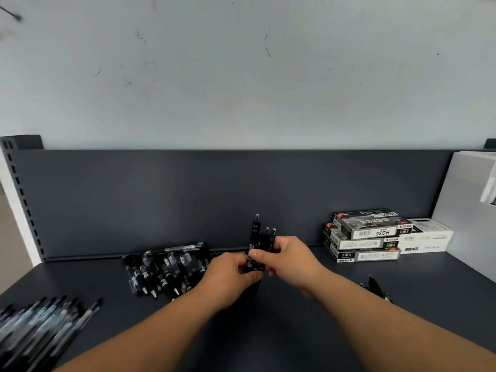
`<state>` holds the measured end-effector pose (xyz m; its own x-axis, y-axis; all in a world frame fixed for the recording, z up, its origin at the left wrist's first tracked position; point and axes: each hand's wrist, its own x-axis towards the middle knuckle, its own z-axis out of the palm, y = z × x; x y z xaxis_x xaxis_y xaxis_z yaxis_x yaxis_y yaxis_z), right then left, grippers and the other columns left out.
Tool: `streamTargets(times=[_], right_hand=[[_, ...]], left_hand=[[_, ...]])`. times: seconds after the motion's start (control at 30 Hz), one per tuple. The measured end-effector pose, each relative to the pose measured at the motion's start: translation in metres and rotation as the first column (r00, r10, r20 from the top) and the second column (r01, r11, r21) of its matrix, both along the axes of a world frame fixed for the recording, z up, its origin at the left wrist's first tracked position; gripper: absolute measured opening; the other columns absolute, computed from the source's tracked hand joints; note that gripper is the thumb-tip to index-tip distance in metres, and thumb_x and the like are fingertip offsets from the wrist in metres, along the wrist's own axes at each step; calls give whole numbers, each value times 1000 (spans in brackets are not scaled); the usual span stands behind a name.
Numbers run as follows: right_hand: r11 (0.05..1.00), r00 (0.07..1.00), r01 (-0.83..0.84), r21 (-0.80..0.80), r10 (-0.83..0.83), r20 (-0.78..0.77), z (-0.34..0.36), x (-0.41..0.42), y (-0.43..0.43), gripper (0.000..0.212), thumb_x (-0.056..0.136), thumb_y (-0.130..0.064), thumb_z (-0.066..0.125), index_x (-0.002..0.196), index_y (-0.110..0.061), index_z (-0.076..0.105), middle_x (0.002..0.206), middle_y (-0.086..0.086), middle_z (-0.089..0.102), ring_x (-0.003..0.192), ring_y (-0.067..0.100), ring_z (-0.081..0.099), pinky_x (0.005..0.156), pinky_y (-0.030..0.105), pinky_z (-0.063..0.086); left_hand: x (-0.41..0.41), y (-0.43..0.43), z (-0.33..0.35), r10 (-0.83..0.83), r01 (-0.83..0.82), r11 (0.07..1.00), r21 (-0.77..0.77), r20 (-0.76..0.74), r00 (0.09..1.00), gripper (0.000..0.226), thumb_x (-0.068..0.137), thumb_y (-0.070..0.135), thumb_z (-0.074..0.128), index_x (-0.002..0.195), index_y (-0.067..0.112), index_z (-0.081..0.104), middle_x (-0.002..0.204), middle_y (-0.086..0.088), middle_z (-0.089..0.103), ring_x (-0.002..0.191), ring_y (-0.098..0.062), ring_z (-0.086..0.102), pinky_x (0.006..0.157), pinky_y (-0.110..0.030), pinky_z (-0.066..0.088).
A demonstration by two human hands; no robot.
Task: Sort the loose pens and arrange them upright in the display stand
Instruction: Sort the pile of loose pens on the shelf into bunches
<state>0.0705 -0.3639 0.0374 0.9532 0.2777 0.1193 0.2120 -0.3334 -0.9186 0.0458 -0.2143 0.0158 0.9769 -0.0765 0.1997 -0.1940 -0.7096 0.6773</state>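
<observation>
Both my hands meet at the middle of the dark shelf around a small bunch of black pens (pixel 258 237) that stand upright, clicker ends up. My left hand (pixel 228 275) grips the bunch low down. My right hand (pixel 288 255) curls round it from the right, thumb across the barrels. One pen sticks up higher than the others. A pile of loose black pens (pixel 163 269) lies just left of my hands. Another blurred heap of pens (pixel 40 326) lies at the front left. No display stand is plainly visible; whatever is below my hands is hidden.
Stacked pen boxes (pixel 367 237) sit at the back right beside a white box (pixel 426 234). A tall white carton (pixel 467 210) stands at the far right. A couple of pens (pixel 377 287) lie right of my right forearm. The shelf's dark back panel (pixel 188 194) rises behind.
</observation>
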Motion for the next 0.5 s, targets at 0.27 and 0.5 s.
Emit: streamTargets(times=[0.27,0.5], right_hand=[[984,989,150,-94,-149,13,34,-4,-47,18,89,-27,67,76,-14,67,53,-6,54,43,3,47,43,16,42],[822,938,203,-533,-319,-135,38,-10,-132,34,92,-31,62,68,-11,50,56,4,50,45,15,45,44,21,40]], left_hand=[[2,-39,17,-62,64,976,-208,17,998,26,77,29,78,99,27,64,83,5,71,75,-9,66,70,-23,51],[-10,-114,-2,-229,193,971,-143,-318,920,41,78,28,78,106,22,50,80,8,62,54,-2,57,42,-10,41]])
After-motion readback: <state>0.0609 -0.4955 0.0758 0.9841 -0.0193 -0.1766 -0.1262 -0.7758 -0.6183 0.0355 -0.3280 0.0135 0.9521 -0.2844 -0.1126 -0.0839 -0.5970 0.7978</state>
